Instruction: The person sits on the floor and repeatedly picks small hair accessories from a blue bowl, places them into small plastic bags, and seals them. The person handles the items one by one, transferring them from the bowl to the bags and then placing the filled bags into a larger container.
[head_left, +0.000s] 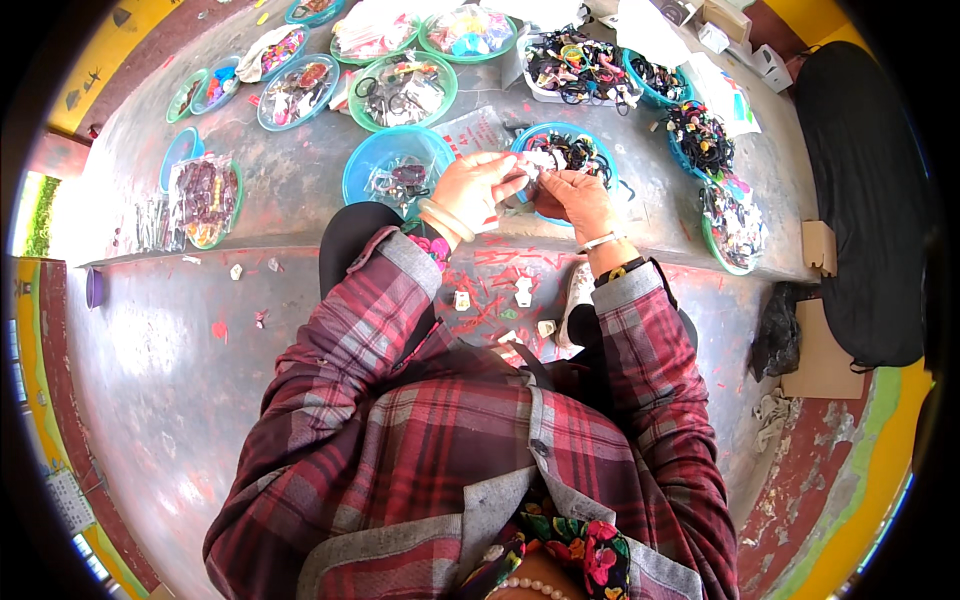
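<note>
In front of me, both hands meet over the near edge of the ledge. My left hand (468, 190) has its thumb and fingers closed at a small whitish-pink piece (543, 160), too small to name with certainty. From the other side my right hand (580, 200) pinches the same piece. Behind it stands a blue basin (560, 127) full of dark hair ties with coloured trims, partly covered by my hands. Beside my left hand is another blue basin (362, 178), holding small clear bags with dark hair ties in them.
Several basins crowd the grey ledge, including a green one (358, 112) with bagged hair ties and a white tray (545, 97) of hair ties. Bagged beads (208, 195) lie at left. Red scraps (490, 290) litter the floor. A long black bag (860, 210) stands at right.
</note>
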